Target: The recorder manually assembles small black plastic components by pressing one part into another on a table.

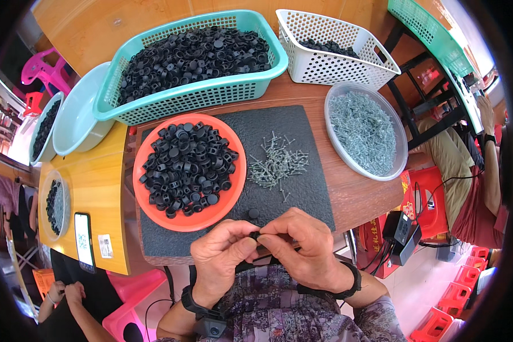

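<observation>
My left hand [222, 256] and my right hand [308, 251] meet at the near edge of the dark mat [288, 122]. Both are closed, fingertips pinched around a small black plastic part [255, 235], mostly hidden by the fingers. Just beyond them a single black plastic cap [253, 214] lies on the mat. To the left stands an orange-red bowl [139, 165] heaped with black plastic caps [188, 165]. A loose pile of silvery screws [276, 161] is spread on the mat, right of the bowl. Whether a screw is between my fingers cannot be seen.
Behind the mat are a teal basket [211, 94] full of black parts and a white basket [336, 71]. A clear tub [402, 142] of screws stands right. On the left are a pale blue basin [77, 125] and a phone [84, 242]. Other people sit on both sides.
</observation>
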### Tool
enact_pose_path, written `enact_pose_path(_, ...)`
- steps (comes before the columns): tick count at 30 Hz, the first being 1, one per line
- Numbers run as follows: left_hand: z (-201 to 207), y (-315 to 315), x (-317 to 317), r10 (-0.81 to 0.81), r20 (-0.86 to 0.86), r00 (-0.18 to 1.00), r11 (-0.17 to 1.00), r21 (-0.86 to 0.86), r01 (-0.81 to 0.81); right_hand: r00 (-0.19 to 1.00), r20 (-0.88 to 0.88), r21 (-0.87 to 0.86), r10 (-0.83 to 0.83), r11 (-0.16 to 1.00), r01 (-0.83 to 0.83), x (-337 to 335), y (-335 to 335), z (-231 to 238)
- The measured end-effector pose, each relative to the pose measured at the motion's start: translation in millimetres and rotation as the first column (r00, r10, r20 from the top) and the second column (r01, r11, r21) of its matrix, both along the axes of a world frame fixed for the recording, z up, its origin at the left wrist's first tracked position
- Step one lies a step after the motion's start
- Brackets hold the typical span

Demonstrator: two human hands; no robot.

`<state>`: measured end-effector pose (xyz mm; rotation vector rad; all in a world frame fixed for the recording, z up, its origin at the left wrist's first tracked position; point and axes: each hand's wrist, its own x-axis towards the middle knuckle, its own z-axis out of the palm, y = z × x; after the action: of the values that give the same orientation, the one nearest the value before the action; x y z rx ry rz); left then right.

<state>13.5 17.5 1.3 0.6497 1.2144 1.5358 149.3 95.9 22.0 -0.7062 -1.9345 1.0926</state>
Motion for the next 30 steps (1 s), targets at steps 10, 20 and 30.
enact_pose_path(10, -3.4, -1.1, -2.5, -0.011, 0.112, 0.994, 0.998, 0.061, 0.004, 1.0, 0.01, -0.058, 0.01, 0.998, -0.009, -1.9, -2.4, 0.8)
enact_pose_path(20, -0.3, -3.4, -1.7, 0.009, -0.101, 0.995, 0.997, 0.079, -0.001, 0.999, 0.031, -0.035, 0.023, 0.999, -0.022, -1.2, -2.7, 0.6)
enact_pose_path(30, -4.7, -7.9, -2.4, 0.048, -0.101, 0.994, 0.998, 0.052, -0.043, 0.999, -0.045, 0.005, 0.022, 1.0, -0.022, -5.2, -7.8, -11.6)
